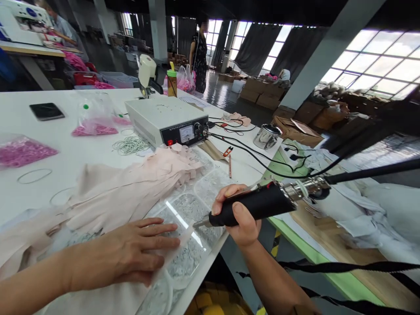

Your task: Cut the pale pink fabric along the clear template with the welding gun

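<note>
My right hand (pixel 241 214) is wrapped round the black barrel of a corded ultrasonic handpiece (pixel 259 203). The tool's pointed metal tip (pixel 201 222) reaches down to the left, at a clear plastic sheet (pixel 187 205) on the table; whether it touches cannot be made out. Left of the tip, my left hand (pixel 138 249) lies flat with fingers stretched out, over pale pink fabric (pixel 108 188) and the sheet's edge. Layers of that fabric run from the lower left up toward a white generator box (pixel 164 113), which has a dial and a lit red switch.
Black cables (pixel 256 153) run from the box to the handpiece. Around it are a metal cup (pixel 267 135), orange thread snips (pixel 227 151), a bottle (pixel 172 81), a phone (pixel 47 111), elastic loops (pixel 131 143) and bags of pink pieces (pixel 95 122). A green-edged table (pixel 295 245) stands right. People are in the background.
</note>
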{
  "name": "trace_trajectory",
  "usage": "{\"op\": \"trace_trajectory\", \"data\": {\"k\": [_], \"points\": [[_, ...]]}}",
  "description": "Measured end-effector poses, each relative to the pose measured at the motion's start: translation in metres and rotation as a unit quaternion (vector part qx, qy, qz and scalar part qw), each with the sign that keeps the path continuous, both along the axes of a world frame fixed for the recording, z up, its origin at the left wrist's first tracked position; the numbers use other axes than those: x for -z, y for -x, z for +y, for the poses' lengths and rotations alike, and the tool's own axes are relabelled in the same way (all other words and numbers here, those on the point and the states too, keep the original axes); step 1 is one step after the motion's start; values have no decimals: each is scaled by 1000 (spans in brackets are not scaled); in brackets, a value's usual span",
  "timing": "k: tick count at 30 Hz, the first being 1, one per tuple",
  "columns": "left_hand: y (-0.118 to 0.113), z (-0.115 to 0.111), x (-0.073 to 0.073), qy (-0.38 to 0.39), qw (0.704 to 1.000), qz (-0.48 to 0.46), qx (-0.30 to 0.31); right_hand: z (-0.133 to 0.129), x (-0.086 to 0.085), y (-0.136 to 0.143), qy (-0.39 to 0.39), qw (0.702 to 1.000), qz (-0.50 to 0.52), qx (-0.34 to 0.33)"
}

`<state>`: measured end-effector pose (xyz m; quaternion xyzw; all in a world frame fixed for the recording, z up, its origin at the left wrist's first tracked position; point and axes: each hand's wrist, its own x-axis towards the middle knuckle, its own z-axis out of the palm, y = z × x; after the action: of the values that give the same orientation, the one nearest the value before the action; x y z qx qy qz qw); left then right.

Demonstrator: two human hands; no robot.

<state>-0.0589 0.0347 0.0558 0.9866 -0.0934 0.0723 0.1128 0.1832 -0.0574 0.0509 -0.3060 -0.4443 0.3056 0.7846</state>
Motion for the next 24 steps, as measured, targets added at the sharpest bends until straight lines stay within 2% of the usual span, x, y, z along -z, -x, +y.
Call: {"op": "trace_trajectory", "data": {"k": [6, 11, 14, 19, 24], "points": [[2, -1, 9, 33, 999, -17, -9, 2, -3, -1, -5, 1000, 3, -14], [3, -2, 11, 42, 999, -24, -13, 0, 1, -3, 0, 1000, 0, -13], [1, -1, 6, 46, 999, -12, -10, -1, 4, -3, 7, 1000, -1, -7], [-6, 2, -7, 31, 998, 63, 5, -1, 4, -1, 10, 1000, -3, 13], [-10, 7, -5, 78, 992, 94, 2, -2, 2, -1, 22, 1000, -3, 18]]}}
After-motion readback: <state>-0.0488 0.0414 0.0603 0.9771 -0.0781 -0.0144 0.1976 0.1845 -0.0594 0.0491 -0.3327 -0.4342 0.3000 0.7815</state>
